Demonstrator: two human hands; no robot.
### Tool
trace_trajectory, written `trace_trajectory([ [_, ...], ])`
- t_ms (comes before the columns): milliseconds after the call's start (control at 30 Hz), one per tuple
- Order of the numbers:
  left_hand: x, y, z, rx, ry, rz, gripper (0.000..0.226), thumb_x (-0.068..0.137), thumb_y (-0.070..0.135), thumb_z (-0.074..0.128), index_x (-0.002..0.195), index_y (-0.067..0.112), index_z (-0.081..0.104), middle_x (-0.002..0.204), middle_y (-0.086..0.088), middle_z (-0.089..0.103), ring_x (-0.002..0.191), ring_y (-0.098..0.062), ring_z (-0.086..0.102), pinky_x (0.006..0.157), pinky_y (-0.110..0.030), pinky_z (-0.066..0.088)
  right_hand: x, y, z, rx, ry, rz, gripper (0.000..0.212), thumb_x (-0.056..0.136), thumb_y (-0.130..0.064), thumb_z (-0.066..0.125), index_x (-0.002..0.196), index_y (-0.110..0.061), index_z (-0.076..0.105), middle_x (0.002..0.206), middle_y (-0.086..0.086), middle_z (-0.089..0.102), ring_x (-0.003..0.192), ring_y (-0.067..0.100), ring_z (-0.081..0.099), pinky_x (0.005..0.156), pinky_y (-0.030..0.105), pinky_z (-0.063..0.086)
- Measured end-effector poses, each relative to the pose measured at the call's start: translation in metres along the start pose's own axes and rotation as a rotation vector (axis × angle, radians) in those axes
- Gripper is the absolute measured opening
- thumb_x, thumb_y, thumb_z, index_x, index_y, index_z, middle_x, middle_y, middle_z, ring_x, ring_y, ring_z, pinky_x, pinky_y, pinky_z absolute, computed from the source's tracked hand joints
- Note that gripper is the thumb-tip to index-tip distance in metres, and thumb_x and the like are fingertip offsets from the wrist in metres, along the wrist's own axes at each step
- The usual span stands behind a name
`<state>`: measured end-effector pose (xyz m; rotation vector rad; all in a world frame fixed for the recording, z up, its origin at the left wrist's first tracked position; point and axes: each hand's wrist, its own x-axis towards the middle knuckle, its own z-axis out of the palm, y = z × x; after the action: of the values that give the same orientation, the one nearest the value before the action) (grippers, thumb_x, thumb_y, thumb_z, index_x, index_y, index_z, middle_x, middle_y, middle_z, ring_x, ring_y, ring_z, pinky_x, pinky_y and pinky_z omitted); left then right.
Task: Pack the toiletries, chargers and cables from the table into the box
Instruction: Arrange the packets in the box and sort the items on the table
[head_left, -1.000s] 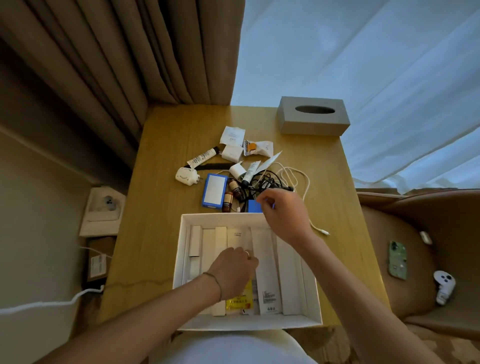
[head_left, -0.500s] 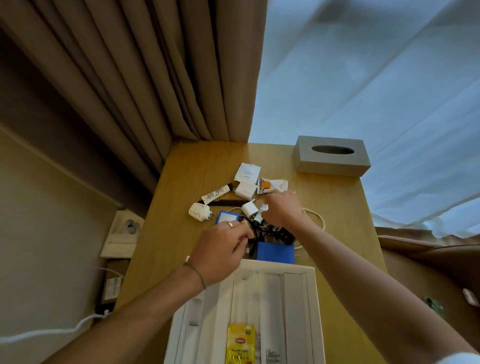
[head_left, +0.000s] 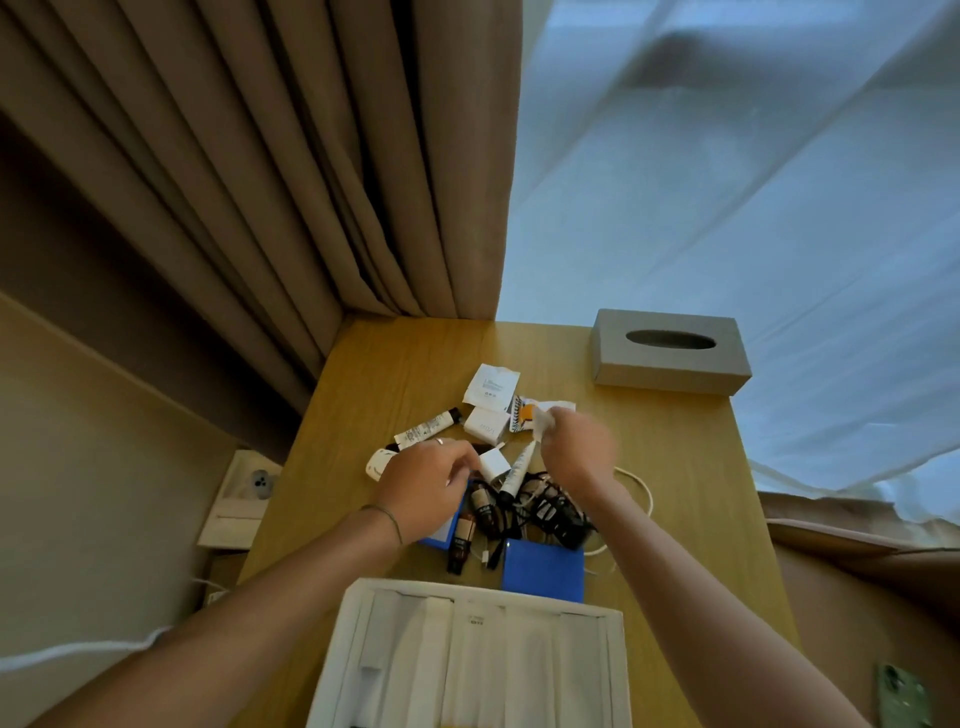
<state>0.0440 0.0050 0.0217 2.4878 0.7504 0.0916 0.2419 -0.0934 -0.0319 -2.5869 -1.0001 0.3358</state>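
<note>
The white box stands open at the near table edge with long white packets in it. Behind it lies a heap: a blue box, small brown bottles, tangled black cables, a white charger cube, a white tube, a dark-capped tube, a white plug adapter, sachets and a small white carton. My left hand hangs curled over a second blue box, fingertips at the charger cube. My right hand, blurred, pinches the white tube's upper end.
A grey tissue box sits at the table's far right corner. A white cable loops right of the heap. Curtains hang behind the table, a wall socket is to the left, and a green phone lies at the lower right.
My left hand left the box and moved forward to the charger cube. My right hand went from the blue box to the far side of the heap. The view tilted up.
</note>
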Motion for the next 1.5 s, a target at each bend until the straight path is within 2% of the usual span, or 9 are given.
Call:
trace_trajectory([
  [200, 0.053, 0.003, 0.026, -0.019, -0.096, -0.073, 0.021, 0.095, 0.015, 0.052, 0.1, 0.028, 0.068, 0.084, 0.008, 0.065, 0.065, -0.008, 0.057, 0.054, -0.027, 0.043, -0.015, 0.013, -0.033, 1.012, 0.147, 0.302, 0.008, 0.098, -0.014, 0.063, 0.095, -0.013, 0.071, 0.092, 0.005, 0.076, 0.084, 0.02, 0.075, 0.07, 0.041, 0.064],
  [467, 0.132, 0.02, 0.059, 0.009, -0.116, -0.062, 0.027, 0.095, 0.009, 0.049, 0.106, 0.02, 0.07, 0.108, -0.004, 0.068, 0.1, -0.023, 0.062, 0.083, -0.039, 0.055, -0.023, 0.035, -0.045, 1.338, 0.17, 0.669, 0.009, 0.097, -0.008, 0.061, 0.096, -0.015, 0.066, 0.096, 0.011, 0.074, 0.085, 0.024, 0.073, 0.06, 0.027, 0.056],
  [600, 0.171, 0.023, 0.077, 0.12, -0.187, -0.068, 0.028, 0.095, 0.018, 0.055, 0.12, 0.025, 0.064, 0.123, -0.007, 0.062, 0.108, -0.026, 0.06, 0.089, -0.041, 0.053, -0.021, 0.041, -0.044, 1.374, 0.181, 0.708, 0.011, 0.098, -0.01, 0.059, 0.096, -0.02, 0.065, 0.093, 0.005, 0.074, 0.076, 0.014, 0.069, 0.059, 0.024, 0.054],
  [800, 0.206, 0.019, 0.101, 0.318, -0.367, -0.026, 0.06, 0.087, 0.034, 0.067, 0.142, 0.029, 0.046, 0.135, -0.008, 0.06, 0.117, -0.03, 0.058, 0.092, -0.041, 0.05, -0.025, 0.047, -0.036, 1.439, 0.164, 0.714, 0.013, 0.096, -0.012, 0.063, 0.1, -0.023, 0.067, 0.089, 0.0, 0.076, 0.069, 0.009, 0.073, 0.062, 0.025, 0.058],
  [967, 0.216, 0.013, 0.112, 0.352, -0.355, 0.003, 0.062, 0.085, 0.021, 0.071, 0.141, 0.029, 0.047, 0.133, -0.006, 0.06, 0.115, -0.028, 0.058, 0.088, -0.038, 0.052, -0.032, 0.054, -0.034, 1.464, 0.165, 0.717, 0.011, 0.096, -0.012, 0.064, 0.101, -0.021, 0.068, 0.094, 0.003, 0.076, 0.073, 0.01, 0.075, 0.057, 0.021, 0.056],
  [1100, 0.218, 0.015, 0.108, 0.228, -0.337, -0.022, 0.035, 0.083, 0.025, 0.075, 0.116, 0.027, 0.065, 0.116, -0.001, 0.064, 0.092, -0.019, 0.058, 0.074, -0.031, 0.051, -0.04, 0.054, -0.042, 1.475, 0.164, 0.697, 0.011, 0.094, -0.01, 0.068, 0.102, -0.018, 0.069, 0.094, 0.003, 0.077, 0.081, 0.016, 0.076, 0.066, 0.031, 0.062],
  [1233, 0.209, 0.019, 0.092, 0.055, -0.267, -0.078, 0.022, 0.08, 0.027, 0.077, 0.094, 0.027, 0.059, 0.101, -0.002, 0.065, 0.082, -0.018, 0.059, 0.064, -0.029, 0.048, -0.053, 0.045, -0.058, 1.548, 0.198, 0.604, 0.017, 0.088, -0.01, 0.074, 0.104, -0.013, 0.069, 0.087, 0.0, 0.079, 0.08, 0.017, 0.078, 0.058, 0.024, 0.059],
  [1333, 0.194, 0.025, 0.074, -0.166, -0.215, -0.118, 0.025, 0.082, 0.03, 0.076, 0.097, 0.024, 0.057, 0.091, 0.003, 0.065, 0.078, -0.014, 0.061, 0.062, -0.029, 0.048, -0.063, 0.037, -0.066, 1.53, 0.194, 0.563, 0.019, 0.089, -0.018, 0.073, 0.107, -0.016, 0.068, 0.093, 0.003, 0.079, 0.083, 0.02, 0.078, 0.058, 0.027, 0.06],
  [1500, 0.151, 0.035, 0.042, -0.488, -0.09, -0.189, 0.039, 0.082, 0.025, 0.079, 0.114, 0.013, 0.06, 0.104, -0.001, 0.069, 0.089, -0.017, 0.068, 0.074, -0.034, 0.058, -0.092, 0.024, -0.073, 1.396, 0.079, 0.453, 0.02, 0.093, -0.019, 0.071, 0.111, -0.018, 0.061, 0.1, 0.006, 0.078, 0.086, 0.023, 0.078, 0.055, 0.03, 0.059],
])
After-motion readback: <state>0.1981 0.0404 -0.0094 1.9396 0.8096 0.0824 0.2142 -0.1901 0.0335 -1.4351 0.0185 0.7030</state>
